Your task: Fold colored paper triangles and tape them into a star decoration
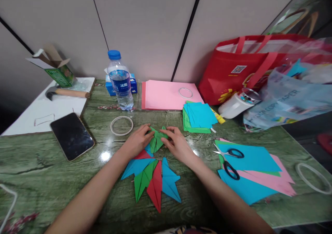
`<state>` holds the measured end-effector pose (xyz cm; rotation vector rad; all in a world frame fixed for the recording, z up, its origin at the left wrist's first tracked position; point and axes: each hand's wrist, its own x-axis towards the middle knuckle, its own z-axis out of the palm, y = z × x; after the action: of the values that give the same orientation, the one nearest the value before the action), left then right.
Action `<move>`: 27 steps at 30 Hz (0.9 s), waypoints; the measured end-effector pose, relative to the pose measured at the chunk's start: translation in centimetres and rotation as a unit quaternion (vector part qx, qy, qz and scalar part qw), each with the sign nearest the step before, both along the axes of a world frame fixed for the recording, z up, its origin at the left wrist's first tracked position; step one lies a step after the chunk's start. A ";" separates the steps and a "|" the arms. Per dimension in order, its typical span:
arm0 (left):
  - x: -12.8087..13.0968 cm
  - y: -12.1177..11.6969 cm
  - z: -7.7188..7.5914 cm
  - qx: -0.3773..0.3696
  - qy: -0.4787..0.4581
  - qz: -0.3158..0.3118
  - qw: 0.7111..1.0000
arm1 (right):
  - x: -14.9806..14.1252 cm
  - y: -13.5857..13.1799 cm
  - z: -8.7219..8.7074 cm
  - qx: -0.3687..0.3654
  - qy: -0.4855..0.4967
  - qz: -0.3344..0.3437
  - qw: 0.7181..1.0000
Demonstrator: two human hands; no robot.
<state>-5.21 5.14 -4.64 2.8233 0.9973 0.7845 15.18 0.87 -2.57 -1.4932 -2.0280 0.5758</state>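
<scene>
Between my hands is a folded green paper piece point(157, 142), pointed at its lower end. My left hand point(140, 140) pinches its left side, and my right hand point(176, 142) grips its right side with thumb and fingers. Just below, folded pieces fan out on the table: a blue one point(136, 166), a green one point(144, 180), a red one point(156, 185) and another blue one point(170, 180). More red and blue paper is partly covered by my left hand and wrist.
A tape roll point(121, 126), water bottle point(120, 83) and phone point(72, 136) lie left of centre; a hammer point(67, 93) is farther left. Blue and green squares point(201, 116), pink sheets point(166, 95), scissors point(229, 161) on coloured paper and a red bag point(225, 68) are rightward.
</scene>
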 end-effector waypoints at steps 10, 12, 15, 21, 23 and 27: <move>-0.1 0.1 0.3 0.042 0.038 0.012 0.998 | 3.4 0.9 0.5 0.232 -0.216 0.241 0.917; -0.2 0.1 0.1 0.039 0.033 0.012 0.999 | 3.4 1.5 0.0 0.257 -0.231 0.274 0.897; -0.3 0.1 -0.2 0.031 0.020 0.010 0.999 | 3.6 2.0 -1.1 0.274 -0.218 0.272 0.897; -0.3 0.1 -0.3 0.033 0.022 0.015 0.999 | 3.6 1.6 -2.4 0.259 -0.199 0.245 0.913; -0.2 0.1 -0.2 0.035 0.020 0.014 0.999 | 3.5 1.4 -2.3 0.254 -0.213 0.250 0.910; -0.2 0.1 0.1 0.042 0.026 0.007 0.999 | 3.4 1.3 -1.7 0.258 -0.244 0.260 0.898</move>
<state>-5.42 5.21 -4.55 2.9254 1.0141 0.7779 18.58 2.16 -4.28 -0.8149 -2.7121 -0.1912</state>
